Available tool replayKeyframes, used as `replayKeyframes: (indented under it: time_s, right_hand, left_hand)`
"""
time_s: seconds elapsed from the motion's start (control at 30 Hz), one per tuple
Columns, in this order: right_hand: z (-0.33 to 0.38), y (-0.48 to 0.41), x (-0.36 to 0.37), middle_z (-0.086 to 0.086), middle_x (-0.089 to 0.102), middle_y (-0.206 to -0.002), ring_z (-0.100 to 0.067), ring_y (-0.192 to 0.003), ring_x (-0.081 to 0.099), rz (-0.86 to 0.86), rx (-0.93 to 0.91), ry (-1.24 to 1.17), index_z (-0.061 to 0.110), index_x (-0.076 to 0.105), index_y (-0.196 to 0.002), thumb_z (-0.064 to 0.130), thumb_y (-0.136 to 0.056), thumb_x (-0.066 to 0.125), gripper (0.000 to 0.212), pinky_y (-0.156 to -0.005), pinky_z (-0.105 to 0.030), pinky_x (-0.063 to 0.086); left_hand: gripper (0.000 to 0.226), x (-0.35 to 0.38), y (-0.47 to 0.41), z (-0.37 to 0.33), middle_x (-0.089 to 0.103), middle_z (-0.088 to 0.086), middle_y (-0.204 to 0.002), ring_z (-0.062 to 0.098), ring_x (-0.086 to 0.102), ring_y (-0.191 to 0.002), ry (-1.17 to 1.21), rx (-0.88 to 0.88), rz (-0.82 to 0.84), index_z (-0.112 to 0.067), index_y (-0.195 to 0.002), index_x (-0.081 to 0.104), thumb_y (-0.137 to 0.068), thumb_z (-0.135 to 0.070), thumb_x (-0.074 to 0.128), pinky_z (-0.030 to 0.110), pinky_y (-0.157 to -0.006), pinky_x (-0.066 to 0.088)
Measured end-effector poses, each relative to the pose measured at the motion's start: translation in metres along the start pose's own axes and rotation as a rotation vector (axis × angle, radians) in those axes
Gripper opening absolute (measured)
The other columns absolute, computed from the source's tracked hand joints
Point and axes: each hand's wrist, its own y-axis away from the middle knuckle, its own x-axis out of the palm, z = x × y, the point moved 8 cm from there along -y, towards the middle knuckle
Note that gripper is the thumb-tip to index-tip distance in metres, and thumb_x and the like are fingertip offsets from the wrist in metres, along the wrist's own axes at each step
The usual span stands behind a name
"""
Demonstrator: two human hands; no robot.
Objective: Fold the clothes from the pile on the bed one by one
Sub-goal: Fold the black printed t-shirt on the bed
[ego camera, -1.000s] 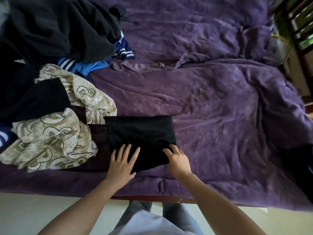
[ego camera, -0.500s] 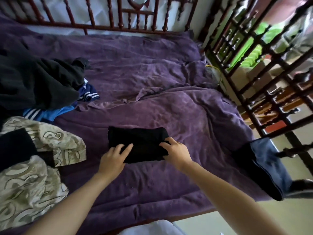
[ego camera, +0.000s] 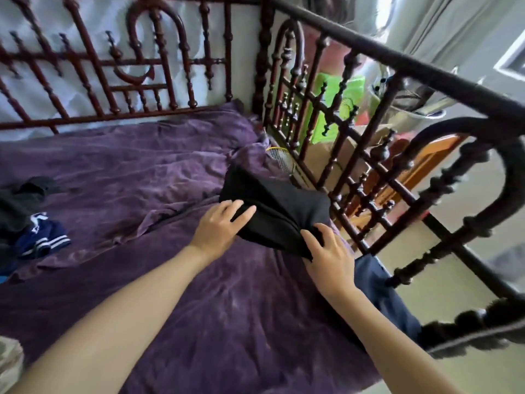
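Note:
A folded black garment (ego camera: 279, 207) is lifted off the purple bedspread (ego camera: 142, 194) near the bed's right side. My left hand (ego camera: 220, 227) grips its left edge and my right hand (ego camera: 328, 253) grips its near right corner. Part of the clothes pile shows at the left edge: a dark garment (ego camera: 20, 206) and a navy striped piece (ego camera: 42, 240). A dark blue folded garment (ego camera: 380, 297) lies at the bed's right edge, just beyond my right wrist.
A dark carved wooden railing (ego camera: 355, 166) closes the bed's right side, and a matching headboard (ego camera: 127, 75) runs along the back. A yellow-rimmed mesh object (ego camera: 279, 156) lies by the railing. A patterned cloth corner (ego camera: 8, 362) shows at bottom left.
Both hands took hold of the folded black garment, lifted it off the bedspread and carried it right toward the railing. The view swung right, leaving most of the pile out of frame.

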Motion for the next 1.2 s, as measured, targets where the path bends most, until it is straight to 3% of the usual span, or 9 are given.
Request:
replayKeyframes:
  time_s: [0.13,0.47,0.53,0.67,0.77,0.9,1.03,1.13,1.2]
  right_hand:
    - [-0.069,0.003,-0.01,-0.026,0.067,-0.095,-0.043,-0.074,0.067,-0.077,0.119,0.026,0.004,0.074,-0.091,-0.006,-0.034,0.089,0.06,-0.038,-0.038,0.049]
    - [-0.171,0.091,-0.009,-0.024,0.069,-0.091,-0.036,-0.07,0.069,-0.276,0.235,0.14,0.004,0.076,-0.088,-0.01,-0.042,0.074,0.047,-0.042,-0.03,0.049]
    - [-0.184,0.121,0.012,-0.024,0.069,-0.093,-0.038,-0.074,0.069,-0.245,0.242,0.221,0.005,0.076,-0.087,0.001,-0.057,0.065,0.033,-0.052,-0.034,0.054]
    - [-0.197,0.17,0.1,-0.029,0.063,-0.112,-0.046,-0.099,0.063,0.41,0.306,0.287,0.006,0.075,-0.091,0.033,-0.05,0.083,0.05,-0.07,-0.05,0.055]
    - [-0.203,0.192,0.145,-0.027,0.027,-0.148,-0.044,-0.136,0.03,0.773,0.487,0.16,0.014,0.05,-0.133,0.064,-0.07,0.066,0.082,-0.103,-0.052,0.035]
    - [-0.198,0.162,0.129,-0.019,0.063,-0.069,-0.036,-0.06,0.063,0.549,0.494,0.073,0.007,0.074,-0.077,0.045,-0.04,0.092,0.057,-0.049,-0.039,0.05]
    - [-0.239,0.126,0.116,-0.022,0.044,-0.134,-0.04,-0.119,0.046,0.327,0.776,-0.102,0.017,0.043,-0.137,0.04,-0.084,0.064,0.061,-0.091,-0.047,0.046]
    - [-0.271,0.139,0.127,-0.021,0.035,-0.142,-0.041,-0.126,0.041,0.138,1.294,-0.628,0.017,0.014,-0.149,0.032,-0.086,0.063,0.08,-0.102,-0.049,0.039]
    - [-0.272,0.142,0.136,-0.02,0.044,-0.138,-0.041,-0.122,0.046,0.112,1.348,-0.776,0.017,0.01,-0.149,0.025,-0.085,0.066,0.086,-0.101,-0.049,0.04]
  left_hand:
    - [0.051,0.032,-0.068,-0.054,0.07,0.017,-0.097,0.032,0.069,-0.084,0.062,0.092,-0.057,-0.007,-0.104,0.072,-0.067,0.006,0.039,0.039,-0.069,0.058]
    - [0.046,0.086,-0.095,-0.175,0.071,0.016,-0.097,0.03,0.07,-0.087,0.231,0.287,-0.096,-0.012,-0.101,0.074,-0.072,0.003,0.042,0.038,-0.071,0.058]
    - [0.051,0.112,-0.087,-0.205,0.064,0.018,-0.117,0.032,0.063,-0.108,0.18,0.335,0.088,-0.017,-0.117,0.067,-0.074,0.0,0.045,0.042,-0.087,0.054]
    - [0.079,0.203,0.0,-0.243,-0.008,0.014,-0.157,0.034,-0.005,-0.145,0.032,0.445,1.166,-0.027,-0.15,0.002,-0.092,-0.024,0.055,0.051,-0.115,0.009]
    - [0.078,0.209,0.031,-0.246,-0.008,0.012,-0.158,0.034,-0.005,-0.144,0.02,0.46,1.301,-0.029,-0.15,-0.001,-0.093,-0.031,0.052,0.051,-0.115,0.009]
    - [0.072,0.193,0.029,-0.221,-0.007,0.011,-0.158,0.034,0.0,-0.144,0.026,0.365,1.238,-0.028,-0.15,-0.001,-0.095,-0.031,0.046,0.049,-0.114,0.014]
    - [0.069,0.172,0.026,-0.185,-0.006,0.013,-0.158,0.033,0.003,-0.144,0.016,0.221,1.15,-0.027,-0.15,-0.002,-0.096,-0.033,0.041,0.046,-0.113,0.017]
    - [0.069,0.157,0.037,-0.163,-0.004,0.014,-0.158,0.031,0.004,-0.144,0.005,0.153,1.129,-0.027,-0.15,-0.001,-0.096,-0.034,0.041,0.044,-0.113,0.019]
    - [0.069,0.152,0.045,-0.15,-0.004,0.014,-0.158,0.031,0.005,-0.144,0.008,0.107,1.129,-0.026,-0.15,0.0,-0.096,-0.034,0.041,0.044,-0.112,0.019]
